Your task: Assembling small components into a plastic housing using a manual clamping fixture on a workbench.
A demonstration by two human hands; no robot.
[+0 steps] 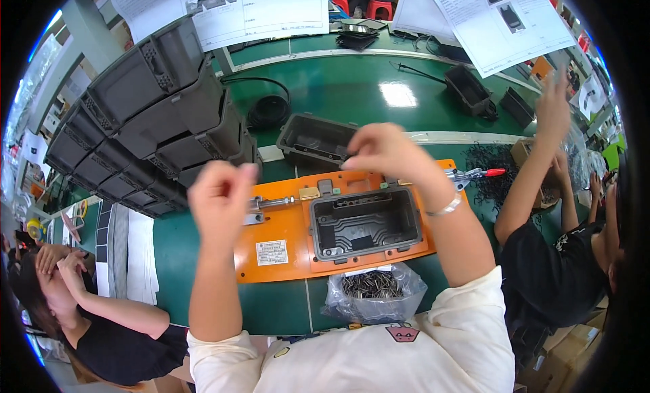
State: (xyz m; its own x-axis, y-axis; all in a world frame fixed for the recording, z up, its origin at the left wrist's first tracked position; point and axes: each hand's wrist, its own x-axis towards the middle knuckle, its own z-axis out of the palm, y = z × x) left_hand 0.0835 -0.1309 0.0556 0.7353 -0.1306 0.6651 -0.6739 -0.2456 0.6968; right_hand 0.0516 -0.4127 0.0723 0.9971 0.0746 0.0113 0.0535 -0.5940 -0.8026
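Observation:
My left hand [222, 198] hovers over the left end of an orange fixture plate [291, 220], fingers curled together and blurred. Whatever it may hold is hidden. My right hand [391, 150] is raised above the plate's back edge, thumb and fingers bent inward beside a black plastic box [315, 141] standing behind the plate. I cannot make out anything in that grip. Another black box [365, 225] sits in the fixture, its open side up. A toggle clamp [274, 203] is near my left hand; one with a red handle [484, 174] lies to the right.
A plastic bag of small metal pins [372, 285] lies in front of the plate. Stacked black boxes [162, 88] rise at left. Across the green bench [338, 71] are a coiled cable [268, 111] and more black parts [467, 88]. A co-worker's arm [535, 163] reaches in at right.

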